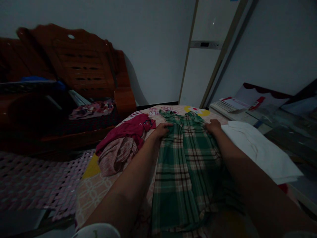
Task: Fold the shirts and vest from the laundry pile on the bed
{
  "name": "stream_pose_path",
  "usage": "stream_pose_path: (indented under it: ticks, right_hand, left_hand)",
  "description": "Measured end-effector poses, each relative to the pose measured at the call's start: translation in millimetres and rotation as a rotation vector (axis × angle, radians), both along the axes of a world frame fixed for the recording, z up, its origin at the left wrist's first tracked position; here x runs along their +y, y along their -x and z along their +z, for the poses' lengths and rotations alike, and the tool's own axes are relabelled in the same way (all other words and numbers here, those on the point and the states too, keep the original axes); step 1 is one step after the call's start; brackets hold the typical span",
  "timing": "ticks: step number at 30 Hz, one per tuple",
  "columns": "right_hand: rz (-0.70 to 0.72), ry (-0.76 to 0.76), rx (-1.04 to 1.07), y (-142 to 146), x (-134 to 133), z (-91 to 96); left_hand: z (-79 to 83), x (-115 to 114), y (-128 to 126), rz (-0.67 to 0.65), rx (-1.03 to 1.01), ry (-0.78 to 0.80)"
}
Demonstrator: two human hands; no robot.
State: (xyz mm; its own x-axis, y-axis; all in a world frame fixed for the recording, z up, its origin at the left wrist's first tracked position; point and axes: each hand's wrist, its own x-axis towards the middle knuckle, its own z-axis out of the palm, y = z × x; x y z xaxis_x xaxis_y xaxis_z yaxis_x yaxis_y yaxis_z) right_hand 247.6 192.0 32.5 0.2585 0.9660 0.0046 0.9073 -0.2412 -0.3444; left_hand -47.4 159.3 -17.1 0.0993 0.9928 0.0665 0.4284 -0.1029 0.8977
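Observation:
A green plaid garment (173, 165) with a ruffled top edge lies spread lengthwise before me on a patterned cloth (96, 191). My left hand (162, 130) is closed on its upper left edge. On the opposite side my right hand (213, 127) grips the upper right edge, fingers partly hidden. The lower right part of the garment falls in shadow under my right forearm. Left of it, a crumpled magenta garment (126, 130) and a pinkish-beige cloth (116, 157) lie together. White folded fabric (257, 148) rests beside my right forearm.
A carved wooden chair (84, 66) stands at the back left, with a floral cloth (92, 109) on its seat. Pink woven strapping (44, 178) spans the lower left. A tall white cabinet unit (201, 72) stands behind. At right, papers (230, 104) lie near a glass-topped table (284, 122).

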Motion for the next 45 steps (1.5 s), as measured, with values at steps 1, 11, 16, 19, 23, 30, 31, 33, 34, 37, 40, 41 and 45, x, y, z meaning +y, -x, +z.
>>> stream_pose_path:
  ticks: [1,11,16,19,23,30,31,33,34,37,40,41,45]
  right_hand:
    - [-0.009,0.051,0.008,-1,4,-2.0]
    - [-0.056,-0.111,-0.150,12,22,-11.9]
    - [-0.055,-0.166,-0.167,12,21,-4.2]
    - [-0.075,-0.221,-0.165,9,21,-1.4]
    - [-0.055,-0.235,-0.175,14,14,6.4]
    - [0.723,-0.148,-0.035,80,-101,33.6]
    - [0.863,-0.099,0.041,88,-126,32.7]
    - [1.069,-0.028,0.131,99,-169,26.2]
    - [1.163,-0.019,0.152,101,-187,21.8]
    - [1.285,0.015,0.160,95,-221,10.8]
    - [1.286,0.068,0.107,82,-235,8.2]
    - [1.281,0.089,0.089,79,-238,8.5]
    - [1.303,0.120,0.043,72,-247,7.4]
  left_hand:
    - [0.1,0,0,-0.007,0.012,0.011]
    - [-3.7,3,4,0.005,0.429,-0.238]
    - [-5.6,12,10,-0.053,0.441,-0.290]
    - [-4.2,23,16,-0.075,0.409,-0.348]
    - [-2.5,36,20,-0.076,0.406,-0.364]
    - [-9.8,27,23,-0.067,0.390,-0.241]
    - [-10.7,25,23,-0.060,0.369,-0.250]
    - [-11.9,22,24,-0.056,0.329,-0.257]
    - [-12.2,21,24,-0.057,0.309,-0.255]
    - [-13.1,21,24,-0.066,0.249,-0.239]
    - [-14.2,21,24,-0.071,0.232,-0.239]
    - [-14.6,22,24,-0.067,0.239,-0.237]
    - [-14.6,24,25,-0.052,0.278,-0.230]
